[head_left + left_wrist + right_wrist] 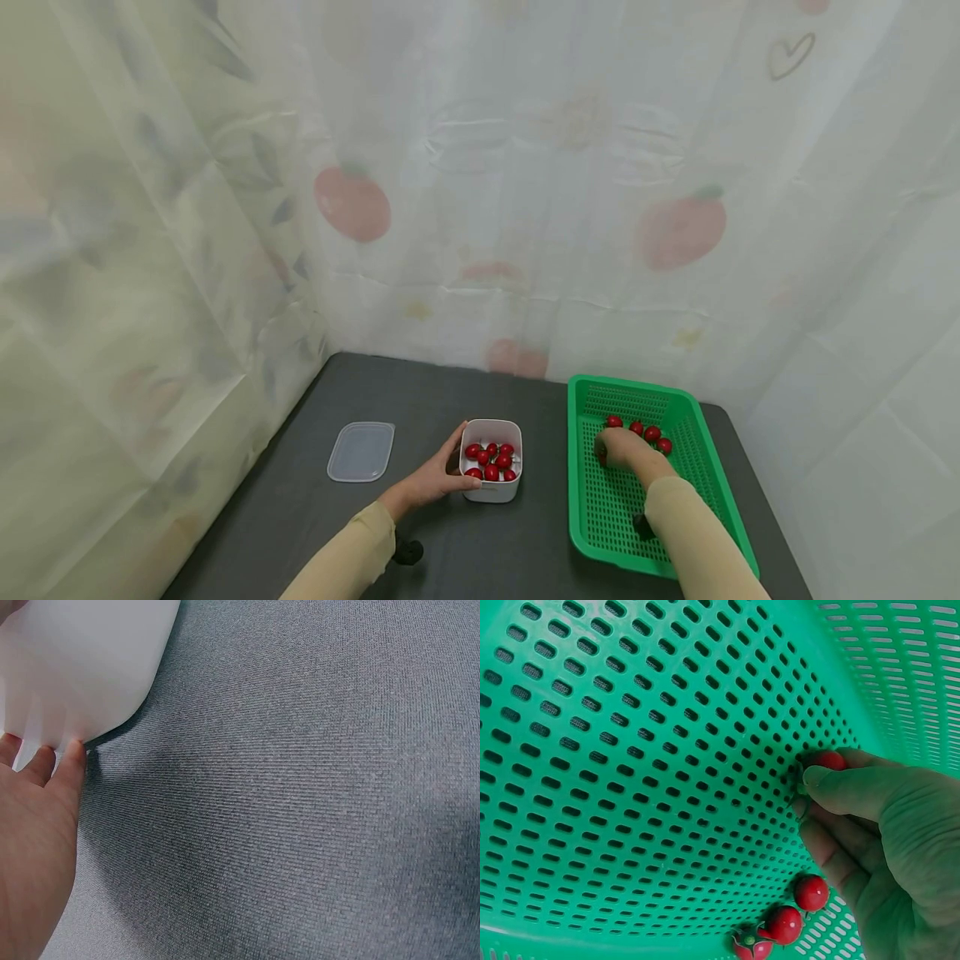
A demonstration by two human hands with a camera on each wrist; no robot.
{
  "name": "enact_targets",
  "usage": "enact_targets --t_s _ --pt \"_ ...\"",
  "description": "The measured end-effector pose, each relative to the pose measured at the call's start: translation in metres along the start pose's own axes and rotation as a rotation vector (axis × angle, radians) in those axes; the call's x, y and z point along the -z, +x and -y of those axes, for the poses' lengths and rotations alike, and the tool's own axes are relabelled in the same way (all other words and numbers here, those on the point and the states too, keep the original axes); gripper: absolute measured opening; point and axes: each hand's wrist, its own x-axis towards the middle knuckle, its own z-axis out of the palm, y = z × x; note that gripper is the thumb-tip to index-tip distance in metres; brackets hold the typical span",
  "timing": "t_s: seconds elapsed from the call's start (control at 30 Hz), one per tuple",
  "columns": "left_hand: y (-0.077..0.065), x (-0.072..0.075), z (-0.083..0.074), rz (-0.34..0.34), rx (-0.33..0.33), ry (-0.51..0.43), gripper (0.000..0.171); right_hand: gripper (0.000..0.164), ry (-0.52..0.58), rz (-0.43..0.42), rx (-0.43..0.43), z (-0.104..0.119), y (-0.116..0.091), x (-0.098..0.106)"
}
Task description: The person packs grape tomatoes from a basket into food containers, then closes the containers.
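My left hand (pixel 429 482) grips a white square container (pixel 491 493) by its left side, with the thumb at the front rim and the fingers farther back. In the left wrist view, the fingertips (pixel 73 752) rest against the container's wall. Several red cherry tomatoes (pixel 491 472) lie inside it. Over at the right, my right hand (pixel 633 454) reaches into a green perforated basket (pixel 573 475). Its thumb and fingers pinch a cherry tomato (pixel 829 760) with a green stem, low over the basket floor. More tomatoes (pixel 811 892) lie in the basket near this hand.
A translucent square lid (pixel 362 452) lies flat on the dark grey table (pixel 442 392), left of the container. Printed curtains (pixel 517 208) hang behind the table and along both sides. The basket's raised walls surround the right hand.
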Motion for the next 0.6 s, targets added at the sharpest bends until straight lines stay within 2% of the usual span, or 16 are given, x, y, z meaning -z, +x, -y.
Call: enact_targets --t_s 0.2,0.6 --pt "-0.0002 0.0007 0.0013 0.003 -0.004 0.001 0.103 0.033 0.019 -0.003 0.0 0.0004 -0.0051 0.0018" --pt "-0.0009 0.0013 0.0001 -0.004 -0.002 -0.005 0.104 0.032 0.009 0.007 0.0 -0.0068 -0.0048 -0.0001"
